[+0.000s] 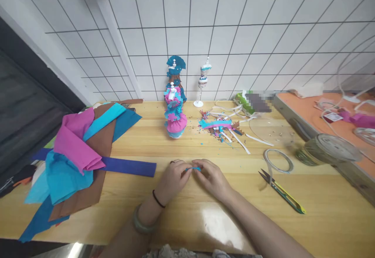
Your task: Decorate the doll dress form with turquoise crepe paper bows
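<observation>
Left hand [173, 178] and right hand [212, 180] each keep a fingertip grip on one thin, bright-blue papery strip [195, 168] (its ends vanish behind fingers) over the pale wooden surface [187, 148]. Beyond stand three figurines: one pink-and-turquoise ruffled figurine [176, 122], one dark-teal ruffled figurine [178, 70] half hidden behind, one slim white-and-blue figurine [203, 81].

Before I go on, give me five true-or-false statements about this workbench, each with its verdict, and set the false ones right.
1. The left hand and right hand both hold a small blue piece. True.
2. The yellow-and-green thread snips lie left of both hands. False: the thread snips lie to their right.
3. Magenta crepe paper overlaps brown crepe paper. True.
4. A black band circles the right wrist. False: the black band is on the left wrist.
5. The tape roll lies flat. True.
</observation>
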`<state>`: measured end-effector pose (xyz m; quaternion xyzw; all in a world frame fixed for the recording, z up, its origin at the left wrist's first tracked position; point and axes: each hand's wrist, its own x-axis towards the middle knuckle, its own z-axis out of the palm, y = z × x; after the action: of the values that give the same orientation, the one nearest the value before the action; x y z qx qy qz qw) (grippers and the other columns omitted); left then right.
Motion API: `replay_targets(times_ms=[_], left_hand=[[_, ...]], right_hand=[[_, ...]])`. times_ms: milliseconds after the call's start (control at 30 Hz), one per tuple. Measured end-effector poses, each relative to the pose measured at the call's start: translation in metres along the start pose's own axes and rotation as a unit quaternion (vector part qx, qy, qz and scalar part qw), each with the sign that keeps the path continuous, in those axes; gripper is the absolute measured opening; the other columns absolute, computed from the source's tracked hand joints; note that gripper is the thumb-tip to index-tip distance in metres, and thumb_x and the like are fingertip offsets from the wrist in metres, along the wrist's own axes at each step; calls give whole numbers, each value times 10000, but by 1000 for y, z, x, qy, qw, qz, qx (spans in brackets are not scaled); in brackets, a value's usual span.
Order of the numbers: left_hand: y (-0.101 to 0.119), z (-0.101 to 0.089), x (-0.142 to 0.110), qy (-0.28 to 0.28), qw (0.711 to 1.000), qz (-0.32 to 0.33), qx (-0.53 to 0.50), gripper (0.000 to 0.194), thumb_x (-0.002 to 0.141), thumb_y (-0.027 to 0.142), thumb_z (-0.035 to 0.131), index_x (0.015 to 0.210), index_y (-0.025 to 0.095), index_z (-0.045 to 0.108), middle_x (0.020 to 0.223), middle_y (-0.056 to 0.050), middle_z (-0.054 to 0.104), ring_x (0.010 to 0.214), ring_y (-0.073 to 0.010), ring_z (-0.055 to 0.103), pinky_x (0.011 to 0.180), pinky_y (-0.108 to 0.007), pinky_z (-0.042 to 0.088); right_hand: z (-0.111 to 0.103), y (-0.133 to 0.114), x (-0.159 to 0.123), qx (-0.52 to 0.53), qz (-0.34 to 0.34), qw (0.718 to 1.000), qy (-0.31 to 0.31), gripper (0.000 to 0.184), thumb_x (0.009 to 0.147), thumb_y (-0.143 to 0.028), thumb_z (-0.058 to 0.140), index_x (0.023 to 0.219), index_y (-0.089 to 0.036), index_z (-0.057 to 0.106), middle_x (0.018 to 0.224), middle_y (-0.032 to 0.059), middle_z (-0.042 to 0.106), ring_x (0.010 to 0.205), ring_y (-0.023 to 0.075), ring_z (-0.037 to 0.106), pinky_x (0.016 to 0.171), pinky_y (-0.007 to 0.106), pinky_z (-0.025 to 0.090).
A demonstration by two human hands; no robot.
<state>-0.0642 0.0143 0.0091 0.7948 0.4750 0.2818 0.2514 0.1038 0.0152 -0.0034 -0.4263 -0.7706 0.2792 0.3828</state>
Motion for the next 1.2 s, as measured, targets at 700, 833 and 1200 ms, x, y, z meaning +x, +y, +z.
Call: replay_targets(times_ms=[700,833,1200], left_hand=[[1,4,1,21,993,-63,-93,188,830,288,416,798,187,572,797,-41,606,779,-181,548,719,-297,416],[3,3,1,12,980,-110,-162,202,824,327,432,792,173,558,762,-34,587,741,-167,532,686,-279,413],[2,6,4,33,902,-188,-387,233,755,363,548,806,137,578,868,-85,651,742,-147,570,676,-270,455]], right_hand=[[-190,104,-102,-469,150,869,43,271,809,-282,432,792,-154,671,858,129,684,821,255,609,739,351,448],[-185,90,-100,-488,176,853,58,297,830,-326,407,788,-173,658,805,105,686,796,258,612,691,354,433],[-109,-3,-48,-465,46,884,18,230,852,-298,431,745,-193,605,609,21,610,559,157,556,580,270,348]])
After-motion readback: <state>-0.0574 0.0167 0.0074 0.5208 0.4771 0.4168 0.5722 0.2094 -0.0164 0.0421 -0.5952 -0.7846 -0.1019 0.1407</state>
